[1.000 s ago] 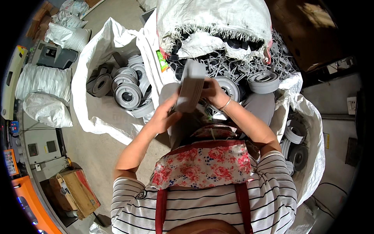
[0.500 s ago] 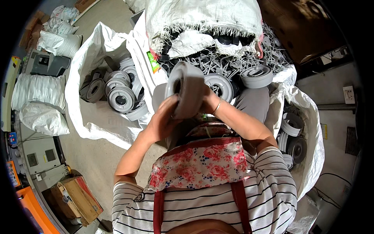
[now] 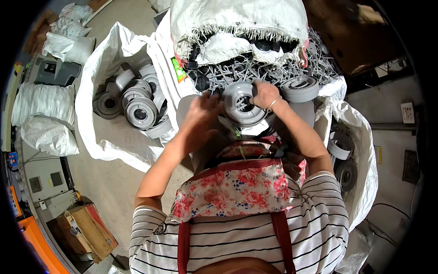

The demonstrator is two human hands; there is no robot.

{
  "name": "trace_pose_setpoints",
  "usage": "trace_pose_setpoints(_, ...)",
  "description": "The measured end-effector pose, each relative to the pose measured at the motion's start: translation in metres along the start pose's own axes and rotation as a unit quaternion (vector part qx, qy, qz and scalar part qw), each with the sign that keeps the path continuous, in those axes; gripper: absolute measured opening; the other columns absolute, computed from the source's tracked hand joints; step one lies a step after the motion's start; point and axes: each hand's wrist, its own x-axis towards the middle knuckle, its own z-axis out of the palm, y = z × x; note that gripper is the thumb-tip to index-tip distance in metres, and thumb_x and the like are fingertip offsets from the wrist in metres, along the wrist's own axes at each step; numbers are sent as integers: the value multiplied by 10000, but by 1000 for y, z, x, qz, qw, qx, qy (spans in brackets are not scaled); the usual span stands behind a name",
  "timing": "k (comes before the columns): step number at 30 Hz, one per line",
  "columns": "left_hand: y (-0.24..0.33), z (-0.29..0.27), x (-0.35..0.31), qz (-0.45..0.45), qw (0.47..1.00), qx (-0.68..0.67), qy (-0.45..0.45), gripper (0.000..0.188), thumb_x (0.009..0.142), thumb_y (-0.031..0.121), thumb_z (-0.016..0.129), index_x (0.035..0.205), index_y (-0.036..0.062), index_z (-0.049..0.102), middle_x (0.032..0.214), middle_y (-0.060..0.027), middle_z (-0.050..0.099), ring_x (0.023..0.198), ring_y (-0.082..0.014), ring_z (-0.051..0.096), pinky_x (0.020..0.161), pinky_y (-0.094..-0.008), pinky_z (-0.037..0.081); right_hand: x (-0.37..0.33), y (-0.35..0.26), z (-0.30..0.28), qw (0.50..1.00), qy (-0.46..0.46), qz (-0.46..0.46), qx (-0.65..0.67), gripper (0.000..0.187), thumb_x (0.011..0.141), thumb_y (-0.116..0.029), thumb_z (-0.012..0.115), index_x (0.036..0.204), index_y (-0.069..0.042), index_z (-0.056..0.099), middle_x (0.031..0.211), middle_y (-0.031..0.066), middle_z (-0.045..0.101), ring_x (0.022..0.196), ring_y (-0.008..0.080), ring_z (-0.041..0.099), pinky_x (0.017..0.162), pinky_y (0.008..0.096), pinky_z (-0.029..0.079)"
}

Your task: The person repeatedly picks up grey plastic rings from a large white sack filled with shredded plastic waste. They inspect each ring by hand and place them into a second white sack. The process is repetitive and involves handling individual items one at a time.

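My right hand (image 3: 267, 95) grips the right rim of a round grey plastic part (image 3: 231, 107) with a hollow centre, tilted above my lap. Fingers spread and a little blurred, my left hand (image 3: 200, 116) is just left of that part and holds nothing. Another grey ring part (image 3: 301, 88) rests at the right, on the edge of a heap of thin grey plastic scraps (image 3: 269, 73). To my left, a large white woven bag (image 3: 112, 148) contains several similar round parts (image 3: 140, 114), and one tilted grey piece (image 3: 124, 79) is at their top.
A frayed white sack (image 3: 242, 18) lies over the scrap heap, with black pieces (image 3: 202, 82) beneath its edge. At my right stands another white bag (image 3: 365, 169) with round parts (image 3: 346, 176). Full white sacks (image 3: 48, 137) and a cardboard box (image 3: 93, 233) line the left side.
The grey part that both hands held edge-on has left them. A tilted grey piece now shows in the left bag. My right hand now has a round part, and my left hand has opened.
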Motion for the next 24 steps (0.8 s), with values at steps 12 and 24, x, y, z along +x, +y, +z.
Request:
trace_pose_setpoints(12, 9, 7, 24, -363, 778, -485, 166, 449, 670, 79, 773, 1079, 11, 603, 959, -31, 649, 839, -120, 602, 745, -274, 490, 4, 77, 49, 980, -97, -24, -170, 306, 767, -148, 631, 1022, 20, 611, 1007, 231, 629, 942, 371, 601, 842, 409, 494)
trace_pose_setpoints(24, 11, 17, 24, -388, 592, -669, 228, 378, 752, 142, 718, 1078, 3, 586, 945, -52, 626, 822, -158, 606, 760, -276, 474, -30, -32, -24, 931, 189, -171, 260, 578, 596, -199, 798, 1042, -48, 462, 1026, 167, 537, 963, 314, 545, 850, 375, 453)
